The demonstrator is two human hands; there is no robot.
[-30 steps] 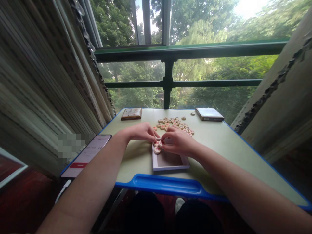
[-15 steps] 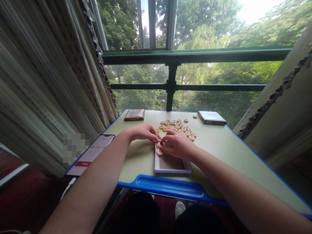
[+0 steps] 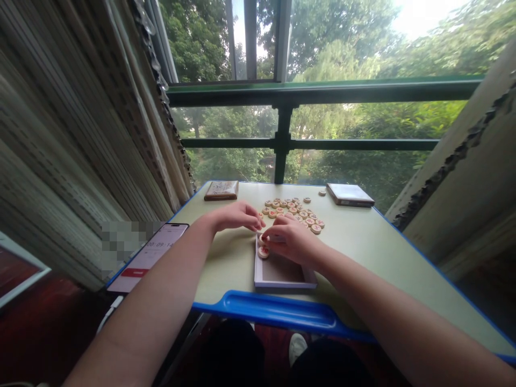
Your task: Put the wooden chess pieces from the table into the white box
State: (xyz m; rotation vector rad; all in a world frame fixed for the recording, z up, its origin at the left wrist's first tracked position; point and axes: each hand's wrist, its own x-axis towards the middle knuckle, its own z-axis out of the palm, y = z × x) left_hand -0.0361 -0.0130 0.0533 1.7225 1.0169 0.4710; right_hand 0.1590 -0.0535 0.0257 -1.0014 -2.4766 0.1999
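Observation:
In the head view, a shallow open box with a brown bottom lies near the front of the table. Along its left wall, one round Chinese chess piece with a red character rests flat. Just behind that one, my right hand reaches over the box, its thumb and fingers closed on another piece. My left hand is beyond the box's back left corner, fingers curled and together beside a loose piece. Whether anything is between those fingertips is hidden.
More chess pieces lie spread behind the box. A brown box sits at the back left, a flat pale-topped box at the back right. A phone with a cable is on the left edge. A blue trough lines the front.
My left hand has drawn back from the box corner toward the loose pieces. My right hand stays at the box's left side, its fingers on a piece.

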